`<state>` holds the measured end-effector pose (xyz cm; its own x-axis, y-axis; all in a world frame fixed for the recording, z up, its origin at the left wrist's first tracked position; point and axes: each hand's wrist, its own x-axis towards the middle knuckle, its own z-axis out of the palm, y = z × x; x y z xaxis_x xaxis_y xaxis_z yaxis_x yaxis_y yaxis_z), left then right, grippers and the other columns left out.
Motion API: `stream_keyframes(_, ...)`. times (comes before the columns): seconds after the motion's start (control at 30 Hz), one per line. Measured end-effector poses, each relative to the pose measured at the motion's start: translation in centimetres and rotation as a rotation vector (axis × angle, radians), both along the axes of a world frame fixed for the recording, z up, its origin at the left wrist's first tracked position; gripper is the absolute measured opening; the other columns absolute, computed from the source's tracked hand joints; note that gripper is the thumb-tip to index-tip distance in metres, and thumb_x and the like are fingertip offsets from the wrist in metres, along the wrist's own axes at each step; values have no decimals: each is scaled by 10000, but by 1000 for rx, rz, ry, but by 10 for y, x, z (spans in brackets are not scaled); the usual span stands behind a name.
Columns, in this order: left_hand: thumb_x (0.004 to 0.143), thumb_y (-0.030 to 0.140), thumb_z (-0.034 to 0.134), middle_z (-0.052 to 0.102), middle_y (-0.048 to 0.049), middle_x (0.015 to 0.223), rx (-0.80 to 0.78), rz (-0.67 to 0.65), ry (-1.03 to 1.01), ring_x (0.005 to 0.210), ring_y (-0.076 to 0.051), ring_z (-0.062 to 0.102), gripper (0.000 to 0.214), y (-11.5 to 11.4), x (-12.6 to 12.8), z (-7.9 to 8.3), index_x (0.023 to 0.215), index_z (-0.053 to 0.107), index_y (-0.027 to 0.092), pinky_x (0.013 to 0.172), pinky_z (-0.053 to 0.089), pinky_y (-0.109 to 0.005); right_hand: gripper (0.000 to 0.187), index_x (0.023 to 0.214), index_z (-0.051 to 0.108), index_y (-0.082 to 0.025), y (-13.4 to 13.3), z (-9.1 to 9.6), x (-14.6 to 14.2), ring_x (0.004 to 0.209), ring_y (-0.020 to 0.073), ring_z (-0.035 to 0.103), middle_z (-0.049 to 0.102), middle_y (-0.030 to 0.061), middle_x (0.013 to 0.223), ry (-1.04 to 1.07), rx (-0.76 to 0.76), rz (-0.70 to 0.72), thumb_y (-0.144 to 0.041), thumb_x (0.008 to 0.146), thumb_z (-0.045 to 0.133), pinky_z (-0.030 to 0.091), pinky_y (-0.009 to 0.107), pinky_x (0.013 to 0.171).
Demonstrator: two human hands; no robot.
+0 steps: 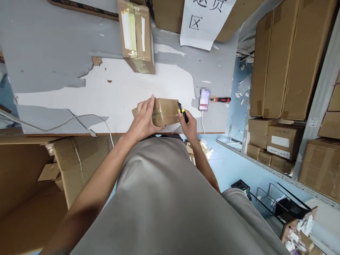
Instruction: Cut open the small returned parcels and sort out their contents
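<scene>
A small brown cardboard box [168, 110] with clear tape sits near the front edge of the worktable [111, 72]. My left hand [143, 117] is closed around the left part of the box, thumb along its near side and fingers over the top. At the box's right end, my right hand [190, 127] grips a black and yellow utility knife [183, 112]. The knife points up and away from me, close beside the box's right edge. Whether its blade touches the cardboard, I cannot tell.
A taped carton [136, 39] stands farther back. To the right lie a phone [204, 99] on a white cable and a red-handled tool [223, 100]. A large open carton [29, 184] is at lower left. Shelves with boxes [285, 138] line the right side.
</scene>
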<state>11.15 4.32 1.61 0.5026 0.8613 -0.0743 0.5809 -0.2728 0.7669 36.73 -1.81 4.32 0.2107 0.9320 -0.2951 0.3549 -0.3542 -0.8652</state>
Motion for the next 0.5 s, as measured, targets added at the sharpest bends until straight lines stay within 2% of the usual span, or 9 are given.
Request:
stream_keyframes(0.07,792,605,1069,378,-296,1892,-16,34,-54,1683,-576,422,1600,-4,-13,-5,1954,27,251,1384,381,-792,574,1364,753,-270,-1,19,-11,984,237,844,900,83,1247,-34,17,21,-763,1183,520,678,370,973)
stream_keyframes(0.13,798,655,1066,367,-289,1898,-37,59,-79,1688,-571,417,1586,-10,-24,-11,1954,52,266,1387,388,-796,569,1389,768,-272,0,28,-25,999,245,846,901,78,1233,-54,11,71,-744,1194,517,682,379,984)
stream_keyframes(0.23,786,665,1079,356,-273,1901,-68,76,-92,1705,-560,401,1581,-20,-40,-16,1956,88,283,1400,388,-794,536,1371,795,-264,3,23,-49,1038,266,849,901,75,1166,-106,-14,172,-700,1208,529,680,399,1013)
stream_keyframes(0.37,718,692,1107,376,-247,1875,-165,88,-146,1719,-535,415,1592,-26,-63,-10,1951,183,295,1380,463,-732,501,1334,798,-247,3,8,-76,1098,274,842,882,83,1122,-180,-29,253,-641,1231,506,665,403,1055)
stream_keyframes(0.43,781,735,1043,440,-225,1840,-243,122,-218,1660,-485,521,1408,-22,-76,-6,1913,331,293,1302,573,-655,506,1357,786,-242,1,3,-89,1128,274,839,875,92,1144,-190,-21,279,-630,1242,481,658,402,1085)
stream_keyframes(0.5,935,755,889,582,-192,1738,-303,212,-278,1520,-412,666,1011,-13,-88,-3,1769,580,275,1187,662,-569,508,1390,774,-239,-1,2,-104,1147,274,838,873,97,1164,-188,-26,309,-616,1251,464,654,402,1109)
